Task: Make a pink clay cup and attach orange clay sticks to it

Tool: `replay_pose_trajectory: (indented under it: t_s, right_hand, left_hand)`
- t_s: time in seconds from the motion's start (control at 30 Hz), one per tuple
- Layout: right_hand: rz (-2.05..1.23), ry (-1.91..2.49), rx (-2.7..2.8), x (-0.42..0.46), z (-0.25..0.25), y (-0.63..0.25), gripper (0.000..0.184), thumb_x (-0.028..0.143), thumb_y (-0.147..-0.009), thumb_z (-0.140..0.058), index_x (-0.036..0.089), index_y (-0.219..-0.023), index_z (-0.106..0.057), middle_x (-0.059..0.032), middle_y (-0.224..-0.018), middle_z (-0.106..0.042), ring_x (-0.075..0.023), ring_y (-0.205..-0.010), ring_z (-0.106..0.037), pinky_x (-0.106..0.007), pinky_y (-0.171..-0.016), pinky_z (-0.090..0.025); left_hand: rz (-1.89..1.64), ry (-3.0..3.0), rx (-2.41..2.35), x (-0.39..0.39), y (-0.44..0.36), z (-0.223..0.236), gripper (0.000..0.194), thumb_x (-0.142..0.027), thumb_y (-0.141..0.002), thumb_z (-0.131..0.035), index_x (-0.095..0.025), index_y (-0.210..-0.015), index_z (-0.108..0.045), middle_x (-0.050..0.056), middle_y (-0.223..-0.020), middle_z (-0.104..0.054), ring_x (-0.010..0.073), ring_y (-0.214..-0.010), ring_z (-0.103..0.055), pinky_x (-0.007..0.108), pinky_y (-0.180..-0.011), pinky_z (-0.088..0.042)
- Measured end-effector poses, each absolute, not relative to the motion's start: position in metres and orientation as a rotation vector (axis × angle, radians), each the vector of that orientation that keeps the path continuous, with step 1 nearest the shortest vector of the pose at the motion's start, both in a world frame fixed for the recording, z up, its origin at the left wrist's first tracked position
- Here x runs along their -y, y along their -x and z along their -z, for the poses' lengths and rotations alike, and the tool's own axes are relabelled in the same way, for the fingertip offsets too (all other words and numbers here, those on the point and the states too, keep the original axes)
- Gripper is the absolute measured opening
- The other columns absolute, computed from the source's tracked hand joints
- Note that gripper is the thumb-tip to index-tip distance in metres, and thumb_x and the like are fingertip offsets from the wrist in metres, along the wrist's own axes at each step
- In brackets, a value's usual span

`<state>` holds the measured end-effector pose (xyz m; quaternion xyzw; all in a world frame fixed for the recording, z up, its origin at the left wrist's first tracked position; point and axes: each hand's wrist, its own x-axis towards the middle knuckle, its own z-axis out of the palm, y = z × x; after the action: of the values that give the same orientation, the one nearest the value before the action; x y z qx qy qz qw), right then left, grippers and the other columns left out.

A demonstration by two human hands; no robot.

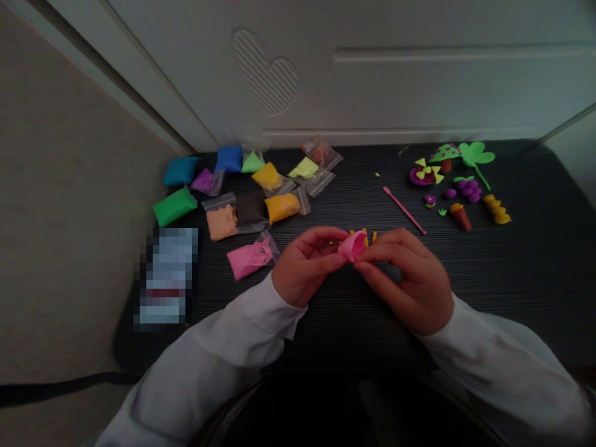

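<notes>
The left hand [303, 266] and the right hand [412, 279] pinch a pink clay cup [351, 247] between their fingertips, the left at its closed side and the right at its rim, so neither is nearer. Its axis runs roughly from hand to hand, mouth toward the right. Small yellow pieces [374, 237] lie just beyond the grip, a pink stick [405, 210] farther out rightward, a pink clay packet [249, 258] leftward.

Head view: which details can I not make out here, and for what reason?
In the head view:
Device screen: blurred into blocks.
Yellow pieces: some partly hidden behind the pink piece.
Left sleeve: cut off by the bottom edge.
Green speck: too small to identify.
</notes>
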<state>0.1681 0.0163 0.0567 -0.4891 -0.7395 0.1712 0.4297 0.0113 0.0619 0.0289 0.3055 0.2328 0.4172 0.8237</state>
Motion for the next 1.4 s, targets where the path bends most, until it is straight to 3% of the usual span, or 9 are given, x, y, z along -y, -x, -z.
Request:
replay_pose_trajectory:
  t_s: [0.13, 0.3, 0.57, 0.73, 0.97, 1.2, 1.4]
  right_hand:
    - [-0.406, 1.254, 1.846, -0.0164, -0.0562, -0.1678, 0.018, 0.022, -0.073, -0.063, 0.021, -0.091, -0.061, -0.0023, -0.08, -0.058, -0.0144, -0.075, -0.055, -0.031, -0.067, -0.045]
    - [-0.403, 1.238, 1.861, -0.0167, -0.0565, -0.168, 0.009, 0.018, -0.076, -0.06, 0.021, -0.084, -0.062, -0.0008, -0.075, -0.058, -0.0129, -0.072, -0.055, -0.03, -0.065, -0.044]
    - [-0.505, 1.235, 1.755, -0.0162, -0.0548, -0.167, 0.017, 0.02, -0.072, -0.064, 0.022, -0.088, -0.061, -0.0009, -0.078, -0.056, -0.0131, -0.074, -0.054, -0.028, -0.065, -0.044]
    - [-0.532, 1.233, 1.7, -0.017, -0.0526, -0.1662, 0.01, 0.016, -0.074, -0.062, 0.022, -0.082, -0.062, 0.0011, -0.073, -0.056, -0.0106, -0.07, -0.053, -0.026, -0.063, -0.043]
    - [-0.612, 1.237, 1.66, -0.0167, -0.0514, -0.1656, 0.018, 0.019, -0.07, -0.065, 0.022, -0.088, -0.062, 0.0005, -0.077, -0.058, -0.0124, -0.074, -0.053, -0.028, -0.065, -0.043]
    - [-0.618, 1.287, 1.671, -0.0171, -0.0512, -0.1658, 0.007, 0.02, -0.075, -0.06, 0.022, -0.08, -0.063, 0.0015, -0.071, -0.057, -0.0108, -0.068, -0.052, -0.026, -0.06, -0.041]
    - [-0.567, 1.335, 1.712, -0.0185, -0.0512, -0.1665, 0.014, 0.024, -0.072, -0.064, 0.022, -0.086, -0.064, 0.0005, -0.072, -0.057, -0.0118, -0.068, -0.053, -0.026, -0.058, -0.042]
  left_hand:
    - [-0.888, -0.653, -0.503, -0.0612, -0.0119, -0.0294, 0.028, -0.004, -0.06, -0.069, -0.018, -0.084, -0.065, -0.002, -0.085, -0.068, 0.0078, -0.078, -0.062, 0.018, -0.075, -0.047]
    - [-0.876, -0.67, -0.481, -0.0605, -0.0119, -0.0298, 0.029, -0.005, -0.061, -0.069, -0.019, -0.085, -0.065, -0.002, -0.084, -0.068, 0.0075, -0.077, -0.062, 0.018, -0.076, -0.047]
    - [-0.911, -0.7, -0.526, -0.0602, -0.0122, -0.0296, 0.025, -0.006, -0.062, -0.069, -0.019, -0.083, -0.065, -0.003, -0.083, -0.067, 0.0077, -0.077, -0.061, 0.02, -0.077, -0.046]
    - [-0.902, -0.711, -0.55, -0.0594, -0.0131, -0.0284, 0.027, -0.005, -0.061, -0.068, -0.02, -0.084, -0.064, -0.003, -0.086, -0.066, 0.0091, -0.077, -0.063, 0.022, -0.075, -0.049]
    - [-0.926, -0.786, -0.531, -0.0608, -0.0118, -0.0249, 0.03, -0.002, -0.063, -0.067, -0.021, -0.086, -0.063, -0.003, -0.088, -0.067, 0.0083, -0.081, -0.063, 0.02, -0.078, -0.049]
    - [-1.018, -0.965, -0.507, -0.0599, -0.0105, -0.0213, 0.034, 0.0, -0.064, -0.066, -0.023, -0.09, -0.063, -0.003, -0.093, -0.066, 0.0088, -0.088, -0.062, 0.021, -0.081, -0.049]
    - [-1.061, -1.106, -0.571, -0.0585, -0.0096, -0.0235, 0.032, -0.004, -0.062, -0.068, -0.02, -0.09, -0.064, 0.001, -0.098, -0.061, 0.0134, -0.094, -0.059, 0.025, -0.086, -0.047]
